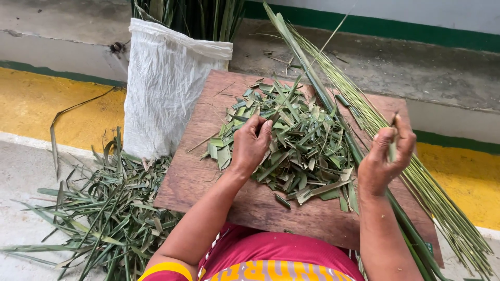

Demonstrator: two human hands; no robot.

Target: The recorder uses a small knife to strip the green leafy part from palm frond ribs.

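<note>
Leaf scraps [291,140] pile mid-frame on the wooden board [208,177]; the left hand [251,145] pinches one, while the right hand [386,158] grips a thin stalk [394,127] near the long stems [416,177]. Stripping seems underway; pulling cleanly likely needs firm grip.

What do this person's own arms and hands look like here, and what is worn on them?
Both forearms are bare to above the elbow, with no gloves, rings, watch or bracelet visible on the left hand or the right hand. Only a red top with yellow trim and a yellow, white-edged band across the chest shows below.
</note>
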